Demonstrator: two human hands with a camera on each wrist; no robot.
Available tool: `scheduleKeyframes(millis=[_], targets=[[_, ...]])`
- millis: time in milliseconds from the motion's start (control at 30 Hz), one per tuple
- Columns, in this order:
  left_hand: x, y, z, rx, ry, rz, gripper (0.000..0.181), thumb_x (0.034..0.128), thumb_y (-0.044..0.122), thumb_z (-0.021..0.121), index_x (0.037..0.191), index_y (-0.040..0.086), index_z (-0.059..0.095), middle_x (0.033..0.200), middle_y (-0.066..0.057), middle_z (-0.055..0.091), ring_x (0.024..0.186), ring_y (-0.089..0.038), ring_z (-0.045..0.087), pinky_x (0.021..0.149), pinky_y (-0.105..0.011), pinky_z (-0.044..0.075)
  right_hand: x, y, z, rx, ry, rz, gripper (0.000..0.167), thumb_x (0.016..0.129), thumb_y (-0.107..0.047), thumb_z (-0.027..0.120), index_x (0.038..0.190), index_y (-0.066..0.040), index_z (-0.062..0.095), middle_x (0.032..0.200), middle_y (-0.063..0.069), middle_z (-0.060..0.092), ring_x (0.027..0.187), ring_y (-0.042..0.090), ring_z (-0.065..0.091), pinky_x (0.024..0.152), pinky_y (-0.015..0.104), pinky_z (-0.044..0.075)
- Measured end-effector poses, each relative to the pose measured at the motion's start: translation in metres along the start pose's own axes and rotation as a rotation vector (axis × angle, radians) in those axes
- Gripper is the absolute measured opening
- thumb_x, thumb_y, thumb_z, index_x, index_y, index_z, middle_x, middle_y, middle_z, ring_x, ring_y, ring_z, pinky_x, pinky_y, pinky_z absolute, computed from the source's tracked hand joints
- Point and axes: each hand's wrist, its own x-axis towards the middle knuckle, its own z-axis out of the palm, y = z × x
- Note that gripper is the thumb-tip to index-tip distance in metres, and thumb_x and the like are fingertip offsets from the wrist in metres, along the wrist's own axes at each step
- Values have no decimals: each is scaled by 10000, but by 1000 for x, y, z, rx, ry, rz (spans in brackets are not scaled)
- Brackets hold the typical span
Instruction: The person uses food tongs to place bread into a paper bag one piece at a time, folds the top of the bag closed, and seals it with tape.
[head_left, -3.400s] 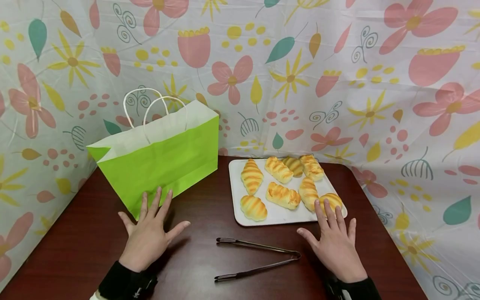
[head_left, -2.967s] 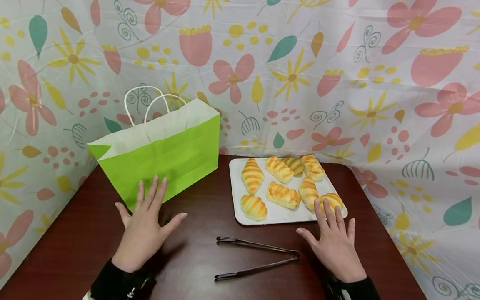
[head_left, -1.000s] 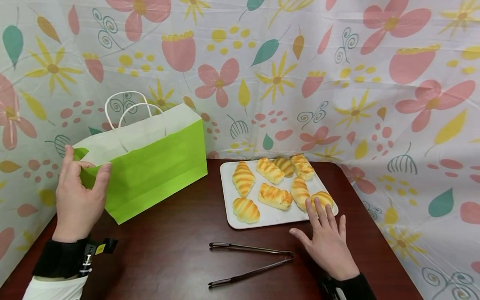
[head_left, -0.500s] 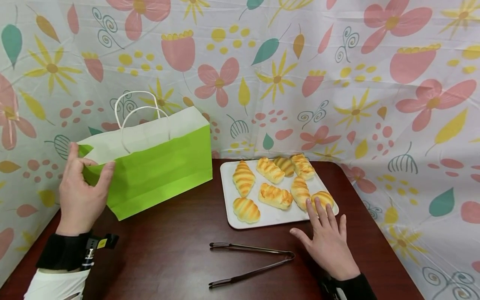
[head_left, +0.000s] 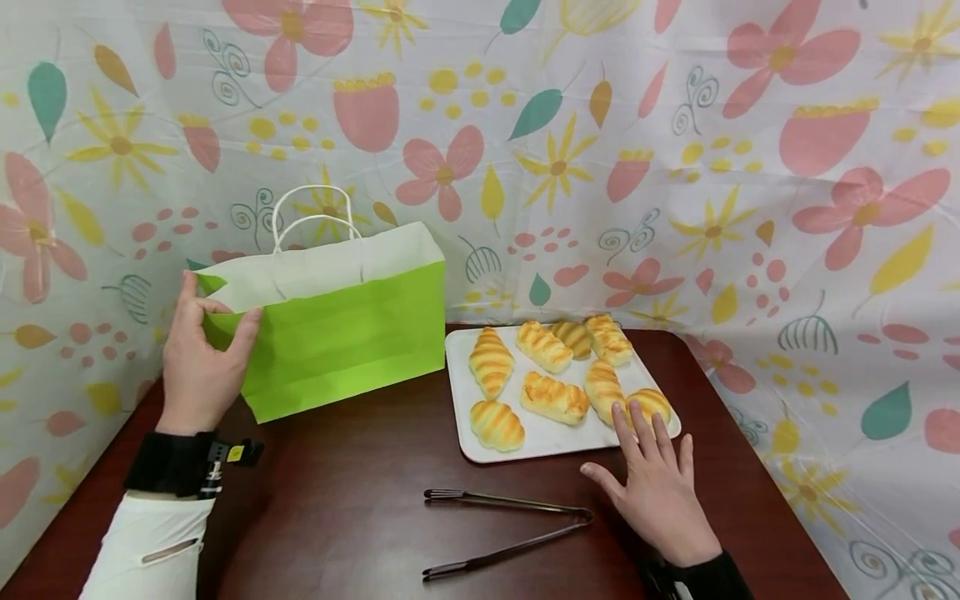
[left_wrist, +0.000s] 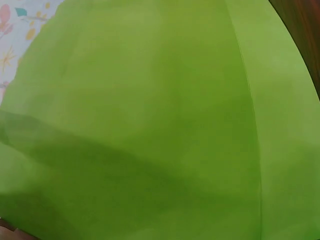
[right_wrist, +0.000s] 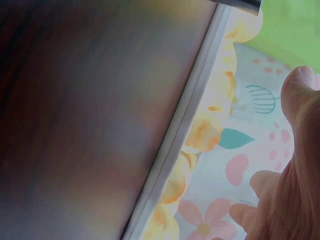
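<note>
My left hand [head_left: 202, 367] pinches the left upper edge of a green paper bag [head_left: 345, 342], its thumb on the front panel. The bag stands upright at the back left, its white inside showing and two white handles raised. In the left wrist view the green bag [left_wrist: 165, 110] fills nearly everything. My right hand [head_left: 660, 492] lies with fingers spread at the tray's front right corner. Its fingertips overlap a bread roll [head_left: 647, 403]; whether they touch it I cannot tell. In the right wrist view, the right hand [right_wrist: 295, 175] shows beside the tray edge.
A white tray [head_left: 540, 442] holds several bread rolls [head_left: 555, 398] and stands right of the bag. Metal tongs [head_left: 517, 502] lie spread on the dark wooden table [head_left: 337, 517], in front of the tray. A floral curtain [head_left: 487, 100] hangs close behind.
My left hand has gone from spread in front of the bag to gripping its left edge. The bag has shifted right and turned its front more squarely toward me. The right hand stays put.
</note>
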Motion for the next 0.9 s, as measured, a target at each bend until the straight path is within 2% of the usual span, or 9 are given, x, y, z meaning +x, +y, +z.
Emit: scheduleKeyframes(millis=[167,333,433,533,667,767,900], targets=[[7,-5,14,-4,-27,10,414,1013,309,705,1147,-27,504,1767,-11,162,1627,-211,150,1293,-558,176,-3,0,2,11,-27,6,973,995,-697,550,1733,-237,113,1778,150,113,1606,489,71,1219,716,-127],[8,-7,14,4,-37,-8,407,1027,301,684,1167,-32,496,1770,-8,152,1628,-230,147,1287,-593,167,-4,-5,2,10,-39,-4,974,990,-712,541,1733,-260,103,1785,122,100,1621,451,50,1228,705,-116],[8,-8,13,3,-42,-13,414,1030,309,680,1169,-34,495,1770,-10,158,1627,-236,154,1285,-594,174,-3,-12,0,13,-44,-30,975,984,-706,557,1732,-273,107,1785,112,111,1623,437,73,1240,704,-63],[8,-7,12,2,-42,-21,414,1031,314,678,1172,-31,497,1769,-11,161,1627,-242,158,1284,-595,178,-4,-22,-1,29,-62,-92,989,972,-681,602,1731,-273,115,1778,119,144,1617,431,123,1247,700,24],[8,-5,9,0,-35,-22,413,1030,315,681,1178,-26,500,1769,-3,164,1624,-249,169,1283,-590,185,-7,-35,-1,56,-95,-220,1032,931,-660,671,1725,-234,169,1758,111,228,1607,373,219,1253,633,142],[7,-3,7,-6,-31,-20,419,1028,327,684,1175,-19,502,1768,4,168,1623,-242,171,1286,-576,184,-10,-44,-1,73,-143,-323,1081,887,-687,698,1718,-200,208,1738,95,289,1595,304,281,1259,556,210],[7,-2,6,-25,-33,-22,428,1023,349,685,1170,-5,496,1768,15,165,1623,-221,164,1294,-556,166,-16,-55,2,83,-245,-426,1113,843,-758,685,1696,-156,298,1679,83,400,1525,277,414,1187,529,387]])
